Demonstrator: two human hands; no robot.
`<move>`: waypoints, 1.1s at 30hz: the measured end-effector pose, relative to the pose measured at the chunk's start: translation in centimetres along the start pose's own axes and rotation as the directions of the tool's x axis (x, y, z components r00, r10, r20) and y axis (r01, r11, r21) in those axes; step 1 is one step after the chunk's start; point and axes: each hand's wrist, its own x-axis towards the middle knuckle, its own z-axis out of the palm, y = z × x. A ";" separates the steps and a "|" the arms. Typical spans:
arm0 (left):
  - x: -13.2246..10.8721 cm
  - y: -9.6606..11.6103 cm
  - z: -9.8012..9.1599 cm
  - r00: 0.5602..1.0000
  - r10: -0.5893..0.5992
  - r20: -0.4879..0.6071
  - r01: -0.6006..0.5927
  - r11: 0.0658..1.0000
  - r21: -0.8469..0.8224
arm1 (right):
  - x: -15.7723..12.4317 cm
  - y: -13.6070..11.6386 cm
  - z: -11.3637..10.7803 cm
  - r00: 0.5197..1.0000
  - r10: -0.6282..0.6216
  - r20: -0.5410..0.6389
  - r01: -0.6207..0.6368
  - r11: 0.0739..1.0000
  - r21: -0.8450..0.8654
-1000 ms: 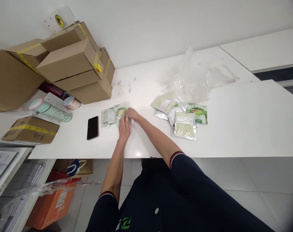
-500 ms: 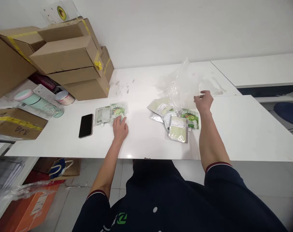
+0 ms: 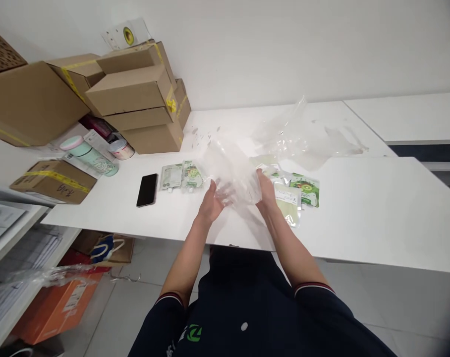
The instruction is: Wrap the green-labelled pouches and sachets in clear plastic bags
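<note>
Between my two hands is a clear plastic bag point(image 3: 234, 168), lifted a little above the white table. My left hand point(image 3: 212, 202) grips its left lower side, the fingers partly seen through the film. My right hand point(image 3: 265, 191) closes on its right edge. Just behind my right wrist lie several flat pouches: a pale green one point(image 3: 289, 204) and a green printed one point(image 3: 306, 189) among them, overlapping. To the left of the bag, a printed pouch point(image 3: 192, 174) and a paler pouch point(image 3: 171, 176) lie side by side.
More clear plastic bags point(image 3: 295, 139) lie crumpled at the back of the table. A black phone point(image 3: 147, 190) lies on the left. Stacked cardboard boxes point(image 3: 132, 94), a mint green bottle point(image 3: 93, 157) and a small tub point(image 3: 121, 149) stand at the left end.
My right hand has come from the plastic bags on the right to the middle with one bag. My left hand has left the printed pouch and joined it on the bag. The view has shifted.
</note>
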 end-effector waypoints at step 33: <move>-4.6 -5.4 -6.8 0.837 0.279 0.470 -0.299 -0.486 0.821 | 6.6 0.4 -5.9 0.991 -0.131 0.040 0.091 0.405 -0.910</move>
